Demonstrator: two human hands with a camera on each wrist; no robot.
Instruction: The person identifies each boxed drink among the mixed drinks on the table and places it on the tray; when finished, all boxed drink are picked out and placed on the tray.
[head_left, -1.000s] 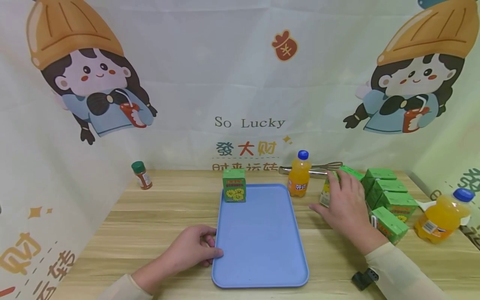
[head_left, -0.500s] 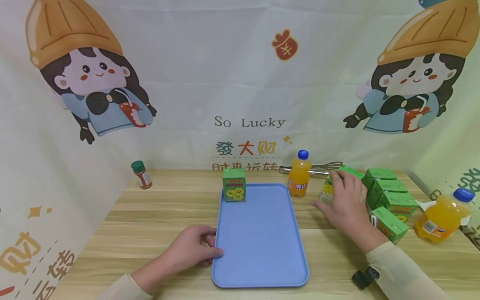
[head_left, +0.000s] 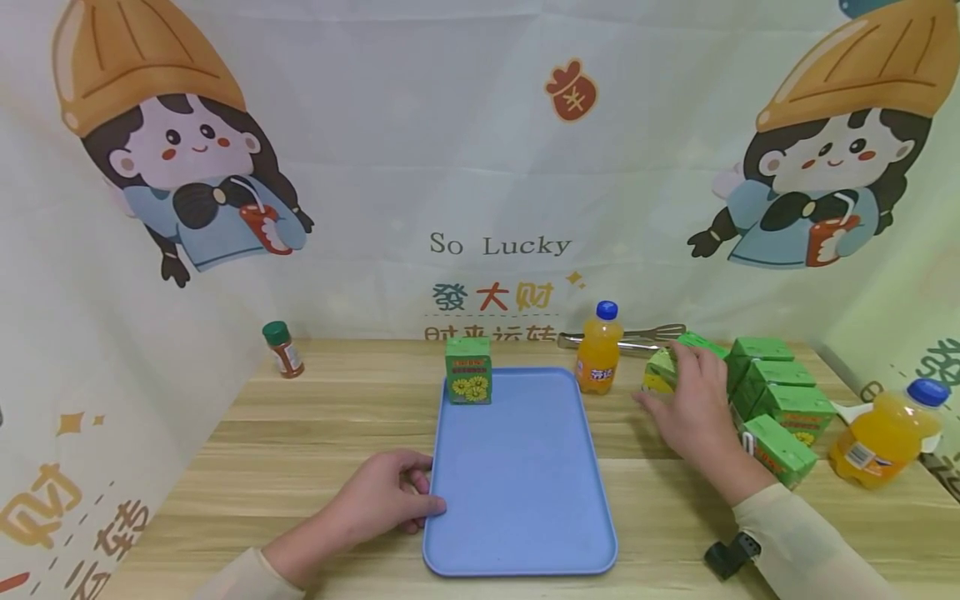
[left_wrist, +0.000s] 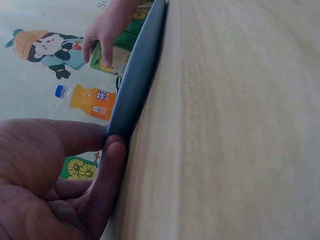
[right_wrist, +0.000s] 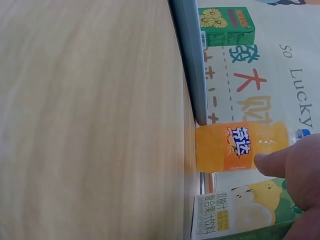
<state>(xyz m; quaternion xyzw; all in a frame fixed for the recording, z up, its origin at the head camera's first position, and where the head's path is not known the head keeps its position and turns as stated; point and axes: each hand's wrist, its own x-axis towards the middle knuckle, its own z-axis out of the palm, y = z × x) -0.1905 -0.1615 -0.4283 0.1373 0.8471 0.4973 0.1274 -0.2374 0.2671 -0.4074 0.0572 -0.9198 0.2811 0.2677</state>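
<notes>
My left hand (head_left: 390, 492) pinches the left rim of a blue tray (head_left: 517, 475); the left wrist view has the tray's edge (left_wrist: 137, 75) between thumb and fingers. A green carton with yellow flowers (head_left: 469, 372) stands upright at the tray's far left corner. Over on the right, my right hand (head_left: 697, 408) holds a yellow-green juice carton (head_left: 660, 371), which its fingers partly cover. The right wrist view gives the carton's lemon-printed side (right_wrist: 245, 210), with the thumb (right_wrist: 272, 162) at its upper part. An orange soda bottle (head_left: 597, 354) stands left of this carton.
Several green cartons (head_left: 780, 375) cluster right of my right hand, with another orange soda bottle (head_left: 885, 433) beyond them. A metal utensil (head_left: 637, 342) lies along the back. Far left stands a green-capped spice jar (head_left: 283, 350). Printed cloth (head_left: 480, 167) hangs behind the table.
The juice carton has tilted, and its pale lower panel has gone from sight in the head view. My right hand has shifted slightly right. The left hand and tray have stayed put.
</notes>
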